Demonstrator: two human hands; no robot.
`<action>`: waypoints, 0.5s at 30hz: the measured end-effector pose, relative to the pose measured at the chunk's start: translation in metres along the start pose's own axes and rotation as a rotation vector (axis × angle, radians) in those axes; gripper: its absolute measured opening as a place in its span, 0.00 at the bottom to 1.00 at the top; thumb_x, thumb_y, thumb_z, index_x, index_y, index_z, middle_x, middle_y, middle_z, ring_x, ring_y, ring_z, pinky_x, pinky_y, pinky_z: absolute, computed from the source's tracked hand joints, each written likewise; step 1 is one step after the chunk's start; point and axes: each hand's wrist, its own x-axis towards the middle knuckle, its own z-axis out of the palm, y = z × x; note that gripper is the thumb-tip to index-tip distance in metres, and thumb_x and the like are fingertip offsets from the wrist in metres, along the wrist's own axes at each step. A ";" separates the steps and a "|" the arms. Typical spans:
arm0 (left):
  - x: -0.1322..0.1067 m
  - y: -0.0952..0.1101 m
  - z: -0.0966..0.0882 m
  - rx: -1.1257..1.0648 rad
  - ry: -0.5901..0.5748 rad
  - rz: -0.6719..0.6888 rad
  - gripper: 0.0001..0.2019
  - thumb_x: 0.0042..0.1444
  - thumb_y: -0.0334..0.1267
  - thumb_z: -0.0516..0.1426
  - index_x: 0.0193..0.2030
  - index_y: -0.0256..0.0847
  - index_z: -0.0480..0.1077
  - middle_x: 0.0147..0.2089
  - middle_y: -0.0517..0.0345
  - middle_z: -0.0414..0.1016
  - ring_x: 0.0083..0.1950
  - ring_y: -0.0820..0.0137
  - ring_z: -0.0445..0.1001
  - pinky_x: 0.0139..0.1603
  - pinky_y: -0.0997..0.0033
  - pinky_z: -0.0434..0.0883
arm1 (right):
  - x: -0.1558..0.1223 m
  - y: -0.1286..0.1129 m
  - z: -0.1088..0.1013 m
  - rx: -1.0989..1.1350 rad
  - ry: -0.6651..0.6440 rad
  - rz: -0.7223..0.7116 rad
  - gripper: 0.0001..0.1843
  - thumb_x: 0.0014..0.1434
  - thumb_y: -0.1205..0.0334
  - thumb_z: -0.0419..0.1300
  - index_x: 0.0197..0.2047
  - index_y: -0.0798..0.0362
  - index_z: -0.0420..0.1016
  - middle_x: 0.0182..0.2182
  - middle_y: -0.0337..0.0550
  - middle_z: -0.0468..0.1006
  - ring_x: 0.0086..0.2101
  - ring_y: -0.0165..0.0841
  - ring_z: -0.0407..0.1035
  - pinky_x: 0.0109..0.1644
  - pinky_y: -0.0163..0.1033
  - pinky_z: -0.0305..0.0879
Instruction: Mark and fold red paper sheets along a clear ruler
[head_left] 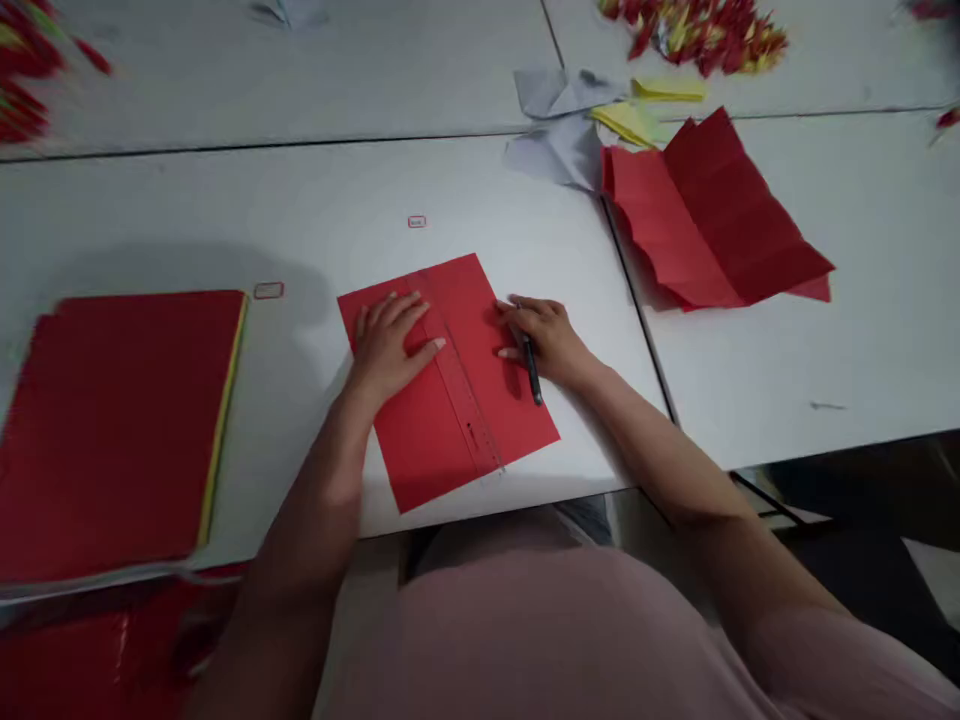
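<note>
Head cam: rectangular red paper sheet (427, 410) flat on white table (480, 200), clear plastic ruler (465, 400) running lengthwise across it. L hand (394, 340) is spread flat over sheet + ruler, gripping nothing, prob b/c they'd slip otherwise. R hand (551, 340) pinches slim black pen (532, 370) at sheet's right edge, fingers bent, R forearm (652, 435) slanting in from below-right of it.

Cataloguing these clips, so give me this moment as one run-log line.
left hand on clear ruler and red sheet | right hand holding dark pen | creased red paper at right

A clear ruler (463, 400) spans a flat red sheet (481, 340) beside a tilted black pen (532, 372).
</note>
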 end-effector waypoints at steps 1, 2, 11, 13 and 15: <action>0.000 0.000 -0.001 -0.001 -0.002 -0.006 0.26 0.62 0.52 0.56 0.65 0.47 0.66 0.71 0.53 0.62 0.74 0.55 0.53 0.74 0.47 0.44 | 0.000 -0.001 0.000 -0.005 -0.003 0.004 0.24 0.61 0.48 0.64 0.57 0.49 0.69 0.62 0.48 0.71 0.64 0.46 0.60 0.65 0.55 0.54; 0.000 0.001 -0.001 -0.002 -0.003 -0.012 0.26 0.62 0.52 0.56 0.65 0.48 0.66 0.71 0.54 0.62 0.74 0.55 0.52 0.74 0.47 0.44 | 0.000 -0.002 -0.001 -0.010 -0.006 0.007 0.24 0.62 0.48 0.63 0.57 0.48 0.69 0.63 0.48 0.71 0.64 0.46 0.60 0.65 0.55 0.54; -0.001 0.004 -0.005 -0.018 -0.002 -0.030 0.24 0.62 0.49 0.57 0.64 0.50 0.66 0.70 0.56 0.63 0.74 0.56 0.54 0.75 0.47 0.44 | -0.001 -0.001 -0.001 -0.031 -0.042 0.010 0.24 0.64 0.46 0.59 0.60 0.46 0.67 0.64 0.47 0.69 0.66 0.46 0.57 0.65 0.57 0.54; -0.001 0.004 -0.004 -0.017 -0.007 -0.034 0.24 0.62 0.50 0.57 0.64 0.50 0.66 0.70 0.56 0.63 0.74 0.56 0.54 0.75 0.46 0.44 | -0.001 -0.001 -0.001 -0.038 -0.052 0.011 0.24 0.65 0.46 0.58 0.60 0.46 0.67 0.64 0.46 0.68 0.66 0.46 0.57 0.65 0.57 0.53; -0.001 0.003 -0.004 -0.013 -0.005 -0.033 0.24 0.62 0.50 0.57 0.64 0.50 0.66 0.71 0.56 0.62 0.74 0.56 0.54 0.75 0.46 0.44 | -0.001 0.000 -0.001 -0.049 -0.063 0.016 0.24 0.65 0.45 0.58 0.60 0.45 0.67 0.65 0.46 0.68 0.66 0.47 0.56 0.66 0.58 0.53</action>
